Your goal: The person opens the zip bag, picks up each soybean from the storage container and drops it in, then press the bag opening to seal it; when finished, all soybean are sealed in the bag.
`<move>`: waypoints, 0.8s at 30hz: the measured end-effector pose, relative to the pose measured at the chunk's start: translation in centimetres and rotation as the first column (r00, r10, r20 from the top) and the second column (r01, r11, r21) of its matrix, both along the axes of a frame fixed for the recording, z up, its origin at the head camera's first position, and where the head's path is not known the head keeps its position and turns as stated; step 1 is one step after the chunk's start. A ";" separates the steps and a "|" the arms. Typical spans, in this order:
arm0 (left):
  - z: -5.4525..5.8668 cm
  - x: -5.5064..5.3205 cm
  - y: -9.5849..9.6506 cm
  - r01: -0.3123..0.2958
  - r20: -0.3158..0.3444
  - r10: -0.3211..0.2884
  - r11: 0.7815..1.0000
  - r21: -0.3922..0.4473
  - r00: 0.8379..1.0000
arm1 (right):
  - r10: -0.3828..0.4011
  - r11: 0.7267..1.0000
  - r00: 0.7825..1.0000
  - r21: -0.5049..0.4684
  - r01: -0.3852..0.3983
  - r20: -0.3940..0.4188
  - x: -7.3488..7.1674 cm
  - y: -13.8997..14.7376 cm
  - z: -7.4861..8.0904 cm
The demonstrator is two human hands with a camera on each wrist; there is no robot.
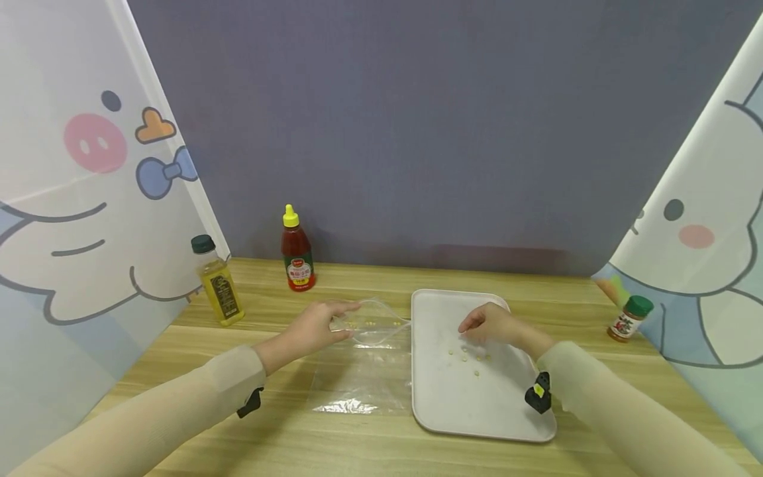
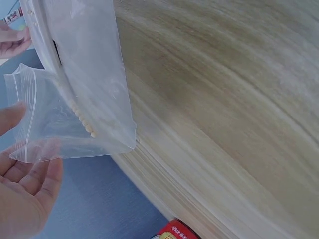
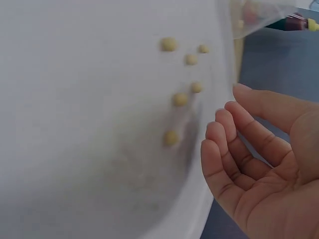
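Observation:
A clear zip bag (image 1: 362, 379) lies on the table against the left side of a white tray (image 1: 444, 411), its mouth spread apart. My left hand (image 1: 312, 331) grips the mouth's left edge, thumb on one side and fingers on the other. Inside the bag, a row of soybeans (image 2: 82, 120) shows in the left wrist view. Several more soybeans (image 3: 180, 99) are scattered on the tray. Above them hovers my right hand (image 1: 496, 324), fingers loosely bent. In the right wrist view a small gap parts its thumb and index fingertip (image 3: 231, 106), and I see nothing held there.
Behind the bag stands a red sauce bottle (image 1: 298, 262) with a yellow cap. An oil bottle (image 1: 222, 288) is at the table's left edge, a green-capped spice jar (image 1: 629, 319) at the right. A grey panel (image 1: 441, 132) rises along the back.

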State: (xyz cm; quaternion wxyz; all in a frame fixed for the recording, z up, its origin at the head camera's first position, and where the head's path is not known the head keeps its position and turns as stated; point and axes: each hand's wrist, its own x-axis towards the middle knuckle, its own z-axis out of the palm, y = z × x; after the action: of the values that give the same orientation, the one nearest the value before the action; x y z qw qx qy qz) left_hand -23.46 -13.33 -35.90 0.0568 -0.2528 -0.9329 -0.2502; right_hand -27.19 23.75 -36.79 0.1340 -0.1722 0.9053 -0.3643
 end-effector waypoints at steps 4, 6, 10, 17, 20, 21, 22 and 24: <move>-0.1 -0.1 0.0 -0.001 -0.007 0.001 1.000 0.003 1.000 | -0.026 0.999 0.999 0.030 0.025 0.023 0.1 0.2 -1.1; -0.1 -0.1 0.0 0.000 -0.011 0.000 1.000 0.007 1.000 | -0.041 0.998 0.999 0.038 0.040 0.027 0.2 0.3 -1.4; 0.2 0.0 0.1 -0.003 0.001 0.003 1.000 0.022 1.000 | -0.046 0.998 0.999 0.045 0.046 0.007 0.2 0.3 -1.8; 0.1 0.0 0.0 0.004 -0.001 -0.004 1.000 0.013 1.000 | -0.011 1.000 0.999 0.028 0.012 -0.040 0.1 0.3 -2.3; 0.0 0.0 0.0 0.005 0.005 -0.005 1.000 0.019 1.000 | -0.022 0.999 0.999 0.033 0.024 -0.047 0.1 0.3 -2.4; 0.0 0.0 0.0 0.006 0.006 -0.006 1.000 0.019 1.000 | -0.032 0.999 0.998 0.035 0.033 -0.045 0.2 0.3 -2.3; 0.0 0.0 -0.1 0.005 0.008 -0.005 1.000 0.019 1.000 | -0.043 0.998 0.998 0.035 0.045 -0.039 0.2 0.3 -2.3; -0.1 0.0 0.0 0.001 0.013 -0.001 1.000 0.021 1.000 | -0.069 0.997 0.997 0.024 0.069 -0.024 0.2 0.3 -2.0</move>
State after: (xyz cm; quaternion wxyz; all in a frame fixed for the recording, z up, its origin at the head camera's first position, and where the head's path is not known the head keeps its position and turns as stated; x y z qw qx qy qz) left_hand -23.45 -13.38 -35.95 0.0530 -0.2508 -0.9305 -0.2616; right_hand -27.03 24.03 -38.83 0.1132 -0.1432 0.9167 -0.3554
